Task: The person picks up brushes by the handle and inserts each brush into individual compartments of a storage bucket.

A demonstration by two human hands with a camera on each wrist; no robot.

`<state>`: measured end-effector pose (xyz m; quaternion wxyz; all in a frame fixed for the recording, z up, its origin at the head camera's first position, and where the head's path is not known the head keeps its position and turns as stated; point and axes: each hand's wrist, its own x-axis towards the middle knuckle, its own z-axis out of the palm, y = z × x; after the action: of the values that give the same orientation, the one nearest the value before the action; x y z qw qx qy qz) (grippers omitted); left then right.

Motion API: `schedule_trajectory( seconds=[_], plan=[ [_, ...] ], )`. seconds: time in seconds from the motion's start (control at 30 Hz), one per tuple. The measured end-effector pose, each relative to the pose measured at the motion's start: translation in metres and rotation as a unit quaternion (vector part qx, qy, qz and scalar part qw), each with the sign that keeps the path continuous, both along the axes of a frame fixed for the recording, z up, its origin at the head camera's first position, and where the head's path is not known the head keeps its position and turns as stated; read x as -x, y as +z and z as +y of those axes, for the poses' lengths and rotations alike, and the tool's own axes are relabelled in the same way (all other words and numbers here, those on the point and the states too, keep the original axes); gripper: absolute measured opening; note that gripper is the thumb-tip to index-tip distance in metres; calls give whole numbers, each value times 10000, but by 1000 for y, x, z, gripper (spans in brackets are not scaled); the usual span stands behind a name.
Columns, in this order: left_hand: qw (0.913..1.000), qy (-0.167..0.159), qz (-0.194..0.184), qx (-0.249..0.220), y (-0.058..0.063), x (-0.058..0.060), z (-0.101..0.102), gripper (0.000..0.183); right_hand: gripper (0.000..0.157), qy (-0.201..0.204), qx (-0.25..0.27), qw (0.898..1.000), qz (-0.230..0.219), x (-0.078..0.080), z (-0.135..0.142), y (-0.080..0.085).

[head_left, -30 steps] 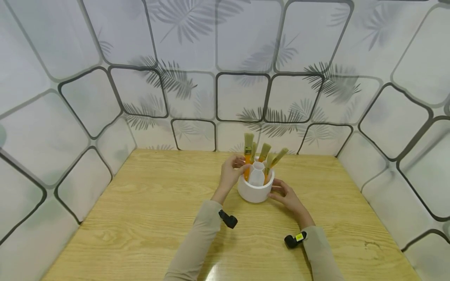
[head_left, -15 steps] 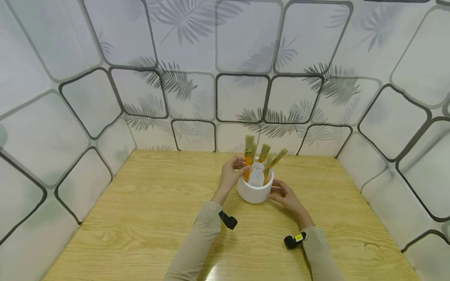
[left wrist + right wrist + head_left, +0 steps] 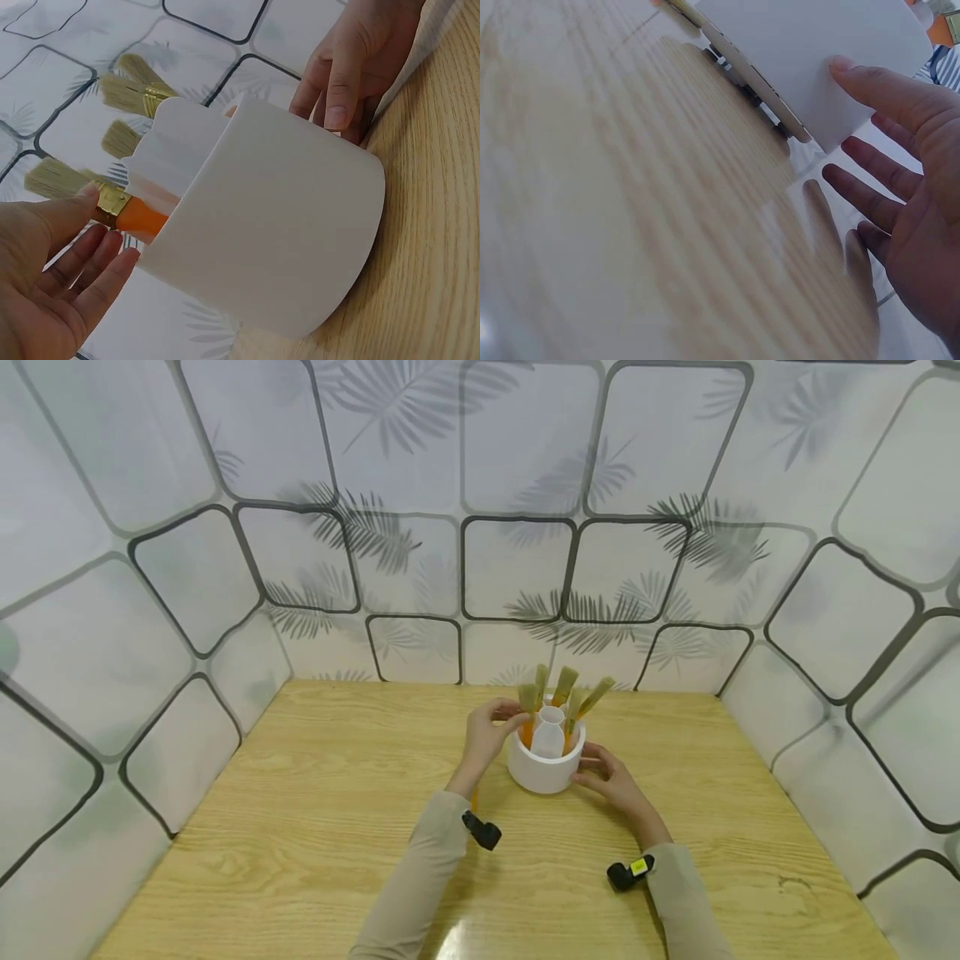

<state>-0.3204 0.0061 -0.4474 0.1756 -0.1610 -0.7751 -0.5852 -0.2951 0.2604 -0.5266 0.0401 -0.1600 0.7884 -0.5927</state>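
A white round brush holder (image 3: 543, 773) stands on the table with several flat paintbrushes, bristles up, in it. My left hand (image 3: 489, 739) is at its left rim. In the left wrist view, its thumb and fingers pinch the gold ferrule of an orange-handled paintbrush (image 3: 112, 204), whose handle goes down into the holder. At the holder's right side, my right hand (image 3: 613, 781) rests its thumb on the wall, as the right wrist view shows; its other fingers stay fairly straight and spread. A pale bottle-shaped piece (image 3: 548, 737) sits among the brushes.
The wooden table (image 3: 337, 793) ends at patterned cloth walls (image 3: 405, 568) behind and at both sides. A small orange thing (image 3: 475, 797) shows beside my left wrist, mostly hidden. Black cameras sit on both wrists.
The paintbrush at the left rim has gone down into the holder, its bristles now lower. My left hand has shifted slightly left and down. The right hand and holder stay put.
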Motion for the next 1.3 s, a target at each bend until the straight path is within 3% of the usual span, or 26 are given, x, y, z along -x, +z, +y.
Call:
schedule_trajectory(
  seconds=[0.17, 0.47, 0.73, 1.07, 1.3],
  plan=[
    [9999, 34, -96, -81, -1, 2, -4, 24, 63, -115, -166, 9998, 49, 4, 3, -10],
    [9995, 83, -281, -74, -3, 0, -8, 25, 64, -61, -91, 9999, 19, 1, 2, -2],
    [9995, 111, -299, -82, -3, -1, -11, 26, 65, -42, 42, 10000, 57, 7, 3, -10],
    [9995, 174, -226, -103, -6, -1, -13, 25, 68, 88, 106, 9997, -177, -5, -4, 13],
    [9995, 189, -233, -34, -9, 0, -16, 25, 66, 41, 24, 9998, -189, -7, -5, 17]
  ],
)
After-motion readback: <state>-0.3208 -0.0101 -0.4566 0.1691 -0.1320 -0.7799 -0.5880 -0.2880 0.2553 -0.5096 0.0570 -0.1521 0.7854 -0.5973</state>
